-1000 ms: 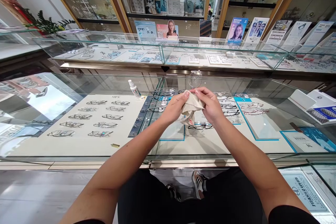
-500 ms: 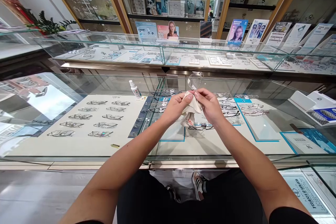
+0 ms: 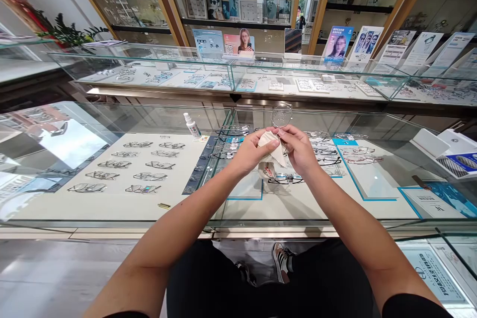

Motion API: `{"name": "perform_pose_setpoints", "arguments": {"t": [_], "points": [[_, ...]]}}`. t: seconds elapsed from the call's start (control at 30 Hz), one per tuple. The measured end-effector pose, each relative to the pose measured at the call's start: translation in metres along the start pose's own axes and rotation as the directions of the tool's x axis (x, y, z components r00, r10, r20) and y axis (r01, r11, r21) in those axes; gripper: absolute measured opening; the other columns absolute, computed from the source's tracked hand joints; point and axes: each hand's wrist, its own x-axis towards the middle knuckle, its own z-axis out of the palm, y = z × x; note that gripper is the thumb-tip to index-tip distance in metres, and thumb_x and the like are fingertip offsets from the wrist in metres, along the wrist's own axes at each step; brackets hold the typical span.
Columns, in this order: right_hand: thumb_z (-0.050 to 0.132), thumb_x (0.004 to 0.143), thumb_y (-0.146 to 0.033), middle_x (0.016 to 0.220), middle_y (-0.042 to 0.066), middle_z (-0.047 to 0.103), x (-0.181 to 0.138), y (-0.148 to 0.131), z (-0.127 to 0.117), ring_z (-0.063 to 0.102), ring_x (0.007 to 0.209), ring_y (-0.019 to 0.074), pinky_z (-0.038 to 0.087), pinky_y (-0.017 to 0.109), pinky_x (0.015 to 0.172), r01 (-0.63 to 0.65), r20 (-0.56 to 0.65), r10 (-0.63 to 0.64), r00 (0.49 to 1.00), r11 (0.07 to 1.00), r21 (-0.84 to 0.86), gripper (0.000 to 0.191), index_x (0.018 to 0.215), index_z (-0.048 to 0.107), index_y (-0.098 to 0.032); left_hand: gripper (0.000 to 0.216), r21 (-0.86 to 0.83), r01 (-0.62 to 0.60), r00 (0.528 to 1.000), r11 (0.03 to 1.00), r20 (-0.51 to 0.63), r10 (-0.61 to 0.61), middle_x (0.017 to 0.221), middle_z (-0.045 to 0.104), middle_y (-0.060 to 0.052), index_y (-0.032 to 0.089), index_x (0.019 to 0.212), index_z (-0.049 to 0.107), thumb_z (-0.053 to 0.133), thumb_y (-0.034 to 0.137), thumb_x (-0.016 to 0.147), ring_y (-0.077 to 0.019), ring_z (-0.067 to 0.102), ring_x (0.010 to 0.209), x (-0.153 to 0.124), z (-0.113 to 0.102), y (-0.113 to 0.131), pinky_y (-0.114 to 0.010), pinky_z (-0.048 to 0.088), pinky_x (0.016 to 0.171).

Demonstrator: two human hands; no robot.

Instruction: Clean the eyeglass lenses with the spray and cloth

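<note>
Above the glass counter, my left hand (image 3: 252,151) is closed on a cream cleaning cloth (image 3: 271,151) with a zigzag edge and red print. The cloth hangs below the fingers. My right hand (image 3: 298,146) pinches a pair of thin-rimmed eyeglasses (image 3: 281,115), one round lens of which stands up above the fingertips. The other lens is hidden by the cloth and fingers. Both hands meet at the cloth, fingertips close together. Under them, inside the case, lies a dark-framed pair of glasses (image 3: 286,179).
A white spray bottle (image 3: 192,125) stands on the counter to the left. Rows of eyeglasses (image 3: 130,164) lie in the glass case (image 3: 122,223). An open white box (image 3: 449,151) sits at the right. Behind is another glass display case (image 3: 179,57) with upright cards (image 3: 337,43).
The raised lens has shifted slightly right and turned a little. The cloth is folded differently, and my left thumb has slid right over it.
</note>
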Motion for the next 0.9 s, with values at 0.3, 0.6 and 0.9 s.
{"name": "perform_pose_setpoints", "arguments": {"t": [0.3, 0.6, 0.9], "points": [[0.093, 0.071, -0.048, 0.102, 0.005, 0.086, 0.0044, -0.0018, -0.0010, 0.075, 0.094, 0.0218, 0.060, 0.034, 0.087, -0.027, -0.065, 0.030, 0.997, 0.998, 0.050, 0.030, 0.081, 0.077, -0.025, 0.063, 0.086, -0.022, 0.993, 0.996, 0.115, 0.012, 0.098, 0.071, -0.003, 0.015, 0.123, 0.075, 0.097, 0.053, 0.077, -0.0141, 0.062, 0.082, -0.0013, -0.0036, 0.0003, -0.024, 0.050, 0.074], [0.095, 0.069, -0.051, 0.097, 0.002, 0.083, 0.0029, 0.0009, 0.0018, 0.070, 0.087, 0.0195, 0.058, 0.033, 0.080, -0.029, -0.036, 0.030, 0.999, 0.999, 0.031, 0.031, 0.080, 0.080, -0.026, 0.073, 0.109, -0.048, 0.999, 0.993, 0.007, 0.047, 0.103, 0.076, -0.006, 0.015, 0.127, 0.076, 0.095, 0.063, 0.075, -0.0138, 0.063, 0.080, 0.0021, -0.0006, -0.0059, -0.024, 0.051, 0.071], [0.093, 0.069, -0.047, 0.094, 0.001, 0.082, 0.0011, 0.0039, 0.0041, 0.069, 0.086, 0.0187, 0.055, 0.031, 0.078, -0.026, -0.055, 0.027, 0.998, 1.000, 0.013, 0.024, 0.078, 0.082, -0.027, 0.067, 0.104, -0.130, 0.991, 0.986, -0.021, 0.133, 0.091, 0.077, -0.006, 0.014, 0.114, 0.081, 0.082, 0.075, 0.085, -0.0140, 0.061, 0.075, 0.0034, 0.0046, -0.0057, -0.025, 0.048, 0.068]]}}
